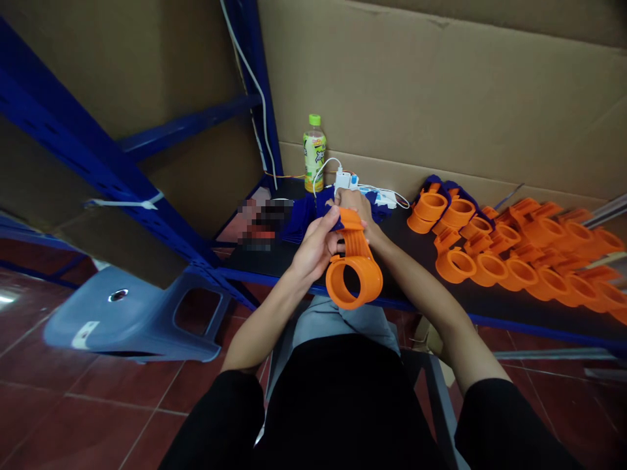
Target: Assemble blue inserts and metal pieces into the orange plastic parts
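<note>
My left hand (316, 248) is closed around the upper arm of an orange plastic tape dispenser (355, 281), its round hub hanging toward me above the shelf's front edge. My right hand (356, 203) is just behind the top of that dispenser, beside a pile of dark blue pieces (298, 222). Its fingers are partly hidden, so I cannot tell whether they grip anything. To the right, several similar orange dispensers (490, 269) stand in rows on the black shelf (392, 261). A few at the back have dark blue parts (434, 183) on them.
A green-capped drink bottle (315, 156) stands at the back, near a white plug and cable (345, 179). A blue metal post (161, 215) rises at the left, with a blue-grey plastic stool (137, 313) beyond it. Cardboard (441, 85) lines the back.
</note>
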The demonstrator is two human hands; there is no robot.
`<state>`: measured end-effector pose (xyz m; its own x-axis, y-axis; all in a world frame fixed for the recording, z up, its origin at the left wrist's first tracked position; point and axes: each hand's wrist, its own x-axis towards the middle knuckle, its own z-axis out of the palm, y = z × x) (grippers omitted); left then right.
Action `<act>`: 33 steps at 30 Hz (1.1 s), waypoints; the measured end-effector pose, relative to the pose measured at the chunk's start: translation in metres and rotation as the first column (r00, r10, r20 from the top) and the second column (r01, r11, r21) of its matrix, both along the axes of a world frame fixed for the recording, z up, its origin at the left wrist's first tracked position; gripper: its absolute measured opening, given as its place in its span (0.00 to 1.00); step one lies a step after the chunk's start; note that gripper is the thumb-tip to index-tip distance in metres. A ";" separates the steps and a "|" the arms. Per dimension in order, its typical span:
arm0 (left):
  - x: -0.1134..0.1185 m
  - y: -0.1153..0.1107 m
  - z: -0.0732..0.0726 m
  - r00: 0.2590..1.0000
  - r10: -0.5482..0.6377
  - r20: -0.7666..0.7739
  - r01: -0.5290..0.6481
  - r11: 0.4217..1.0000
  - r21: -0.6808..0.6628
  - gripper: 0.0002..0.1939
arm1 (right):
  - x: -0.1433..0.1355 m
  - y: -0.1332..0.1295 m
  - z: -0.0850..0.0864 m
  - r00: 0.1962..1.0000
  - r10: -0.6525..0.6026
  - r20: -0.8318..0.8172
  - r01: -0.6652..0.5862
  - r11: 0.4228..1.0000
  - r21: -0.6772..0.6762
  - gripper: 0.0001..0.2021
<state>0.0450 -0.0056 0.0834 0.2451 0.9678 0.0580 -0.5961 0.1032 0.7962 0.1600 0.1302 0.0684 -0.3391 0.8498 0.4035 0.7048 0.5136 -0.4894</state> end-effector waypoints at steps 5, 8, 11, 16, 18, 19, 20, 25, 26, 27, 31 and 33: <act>0.000 0.000 -0.001 1.000 0.015 0.005 -0.015 0.999 0.032 0.30 | 0.015 -0.013 0.025 0.974 -0.215 0.070 0.211 0.975 0.068 0.12; 0.001 0.004 -0.004 0.998 0.062 -0.021 -0.061 0.997 0.046 0.28 | 0.035 -0.020 0.030 0.983 -0.184 -0.013 0.184 0.972 0.147 0.14; 0.002 0.008 -0.007 0.992 0.118 -0.034 -0.115 0.991 0.074 0.27 | 0.056 -0.026 0.027 0.985 -0.085 -0.153 0.118 0.966 0.228 0.15; 0.008 0.009 -0.011 0.978 0.208 0.007 -0.208 0.975 0.072 0.29 | 0.072 -0.051 0.020 0.923 0.251 -0.292 -0.134 0.921 0.366 0.15; 0.011 0.008 -0.011 0.970 0.241 0.031 -0.243 0.967 0.074 0.30 | 0.070 -0.065 0.019 0.892 0.364 -0.267 -0.246 0.888 0.388 0.15; 0.012 0.007 -0.012 0.968 0.247 0.044 -0.250 0.965 0.077 0.31 | 0.068 -0.070 0.019 0.880 0.398 -0.260 -0.286 0.880 0.380 0.16; 0.013 0.006 -0.012 0.968 0.245 0.055 -0.249 0.965 0.079 0.31 | 0.066 -0.074 0.019 0.869 0.418 -0.265 -0.314 0.880 0.357 0.17; 0.014 0.004 -0.010 0.977 0.196 0.086 -0.204 0.974 0.103 0.31 | 0.062 -0.079 0.012 0.807 0.436 -0.399 -0.413 0.899 0.146 0.20; 0.014 0.004 -0.009 0.979 0.186 0.086 -0.194 0.975 0.107 0.31 | 0.062 -0.079 0.012 0.798 0.431 -0.422 -0.417 0.900 0.130 0.20; 0.013 0.004 -0.008 0.981 0.176 0.083 -0.185 0.977 0.105 0.30 | 0.063 -0.079 0.011 0.797 0.421 -0.433 -0.406 0.904 0.131 0.20; 0.009 0.006 -0.003 0.982 0.172 0.082 -0.178 0.981 0.075 0.27 | 0.068 -0.081 0.016 0.831 0.368 -0.417 -0.299 0.928 0.223 0.19; 0.006 0.008 -0.003 0.976 0.191 0.103 -0.199 0.977 0.076 0.25 | 0.071 -0.082 0.019 0.845 0.365 -0.391 -0.277 0.924 0.264 0.19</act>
<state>0.0510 0.0028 0.0806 0.0419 0.9868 0.1562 -0.6713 -0.0880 0.7359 0.2307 0.0477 0.0877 -0.3375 0.6149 0.7128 0.2290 0.7881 -0.5714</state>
